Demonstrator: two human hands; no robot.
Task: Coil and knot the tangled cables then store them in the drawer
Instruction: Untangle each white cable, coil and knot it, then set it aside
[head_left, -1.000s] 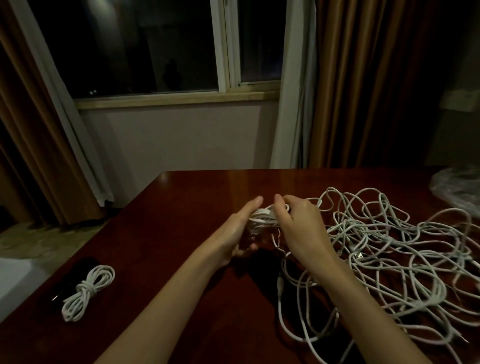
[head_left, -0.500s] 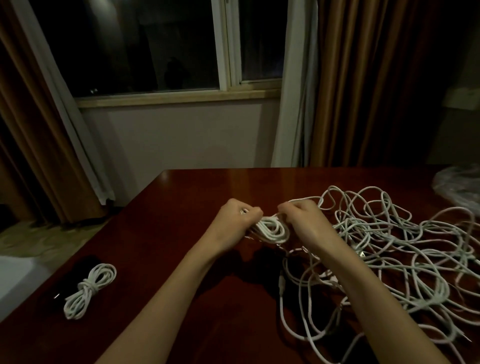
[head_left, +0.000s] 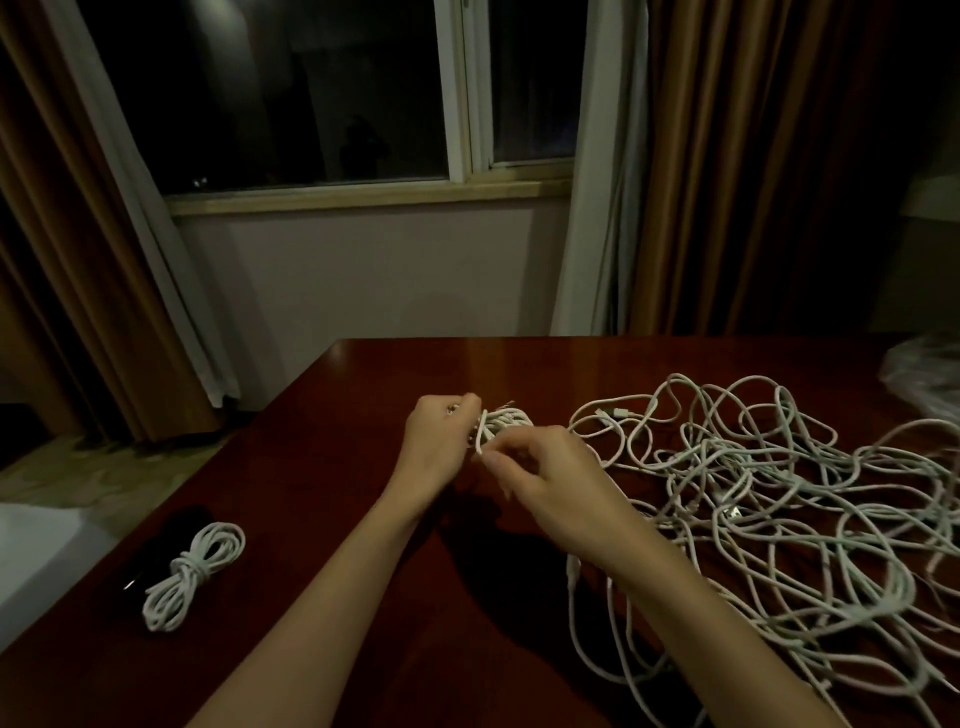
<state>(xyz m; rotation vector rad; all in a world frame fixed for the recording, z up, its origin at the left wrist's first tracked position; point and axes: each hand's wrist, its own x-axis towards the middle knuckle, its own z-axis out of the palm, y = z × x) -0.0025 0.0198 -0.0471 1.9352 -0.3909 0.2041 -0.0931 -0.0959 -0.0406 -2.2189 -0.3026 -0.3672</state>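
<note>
While the small coil of thin white cable (head_left: 503, 422) is held just above the dark red polished wooden table (head_left: 322, 519), the left hand (head_left: 441, 441) grips it round its left side, fingers curled over the loops. The right hand (head_left: 550, 483) pinches a loose strand at the coil's near edge, thumb and forefinger closed on it; this looks like the wrap or knot being worked round the bundle.

Handling, as a judgement: cable is light, soft and limp, a bit springy, so loops will slacken if the grip eases. Sheath probably smooth, so the tail may slip through a light pinch. Best held across the middle of the bundle, where all the loops cross, with the free end taken close to the coil.

Count: one coil in hand. One finished white cable bundle (head_left: 195, 574), knotted at its waist, lies near the table's left edge, partly on a dark flat object (head_left: 156, 545) I cannot identify. One large tangle of white cables (head_left: 779, 519) spreads over the right of the table, touching the right forearm; how many separate cables it holds cannot be told. Two hands. No drawer in view.
</note>
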